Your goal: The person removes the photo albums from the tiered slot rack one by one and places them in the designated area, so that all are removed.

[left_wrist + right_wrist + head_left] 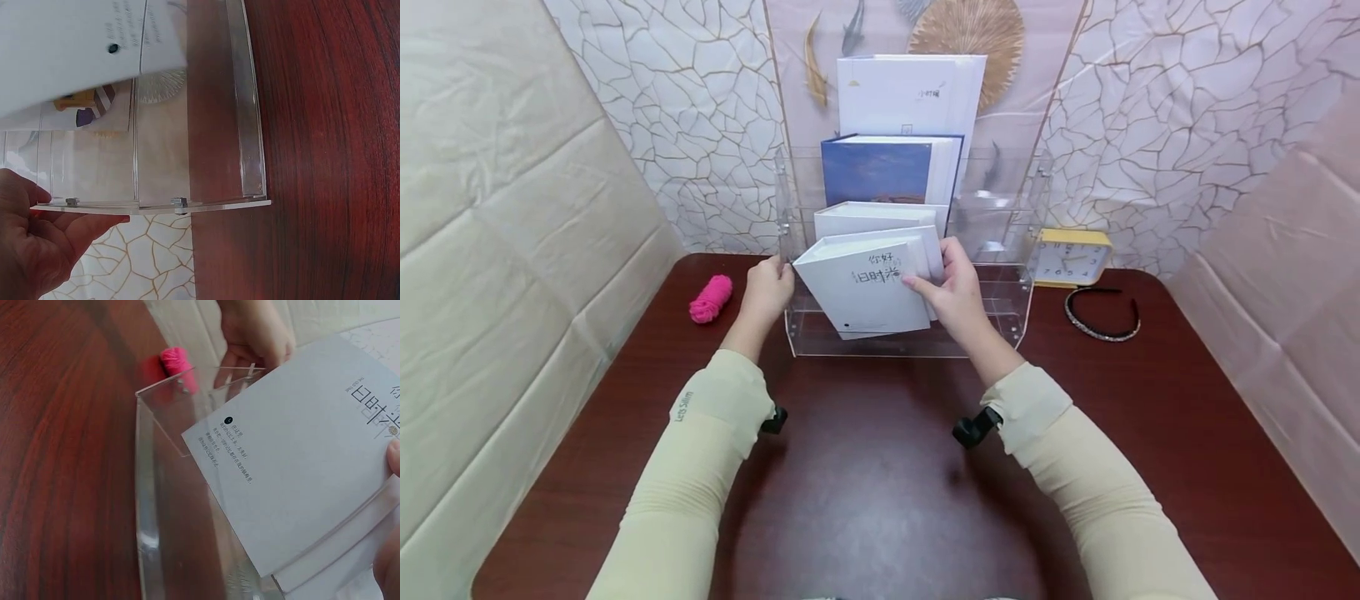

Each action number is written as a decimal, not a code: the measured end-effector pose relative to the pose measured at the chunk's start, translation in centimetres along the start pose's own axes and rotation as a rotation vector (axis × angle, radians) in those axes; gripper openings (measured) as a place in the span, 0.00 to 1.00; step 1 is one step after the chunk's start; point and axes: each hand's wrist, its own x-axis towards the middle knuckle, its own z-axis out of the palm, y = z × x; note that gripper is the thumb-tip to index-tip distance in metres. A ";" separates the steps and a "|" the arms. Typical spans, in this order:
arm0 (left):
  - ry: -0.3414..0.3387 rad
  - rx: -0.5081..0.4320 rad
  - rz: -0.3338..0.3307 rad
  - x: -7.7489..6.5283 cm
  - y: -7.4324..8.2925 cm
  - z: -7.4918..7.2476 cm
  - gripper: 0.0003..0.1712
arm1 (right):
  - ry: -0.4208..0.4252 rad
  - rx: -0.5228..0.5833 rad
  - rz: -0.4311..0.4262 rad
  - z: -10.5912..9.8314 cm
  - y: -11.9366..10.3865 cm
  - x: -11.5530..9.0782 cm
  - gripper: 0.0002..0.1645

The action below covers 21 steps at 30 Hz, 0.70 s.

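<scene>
Left hand [767, 289] and right hand [958, 287] are set apart: one side of the clear rack [981, 343] is gripped by the first, and the front white book [872, 296] is pinched near its right edge by the second. That book is tilted at the rack's front. Stiffness and fair weight are to be expected; smooth covers may slip, so it is best held across its thickness.
</scene>
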 end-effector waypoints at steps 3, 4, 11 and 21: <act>0.012 -0.006 0.009 0.1 -0.2 -0.4 0.13 | 0.012 0.043 -0.026 -0.6 -0.8 0.4 0.20; 0.017 -0.009 0.010 0.1 -0.2 -0.6 0.13 | 0.019 0.059 -0.036 -0.9 -1.3 0.6 0.20; 0.051 -0.012 0.015 -0.1 -0.7 -1.5 0.13 | 0.187 0.218 -0.016 -4.9 -3.8 0.8 0.22; 0.045 -0.011 0.017 -0.6 -1.3 -1.6 0.14 | 0.635 0.550 0.011 -14.2 -5.7 -3.4 0.22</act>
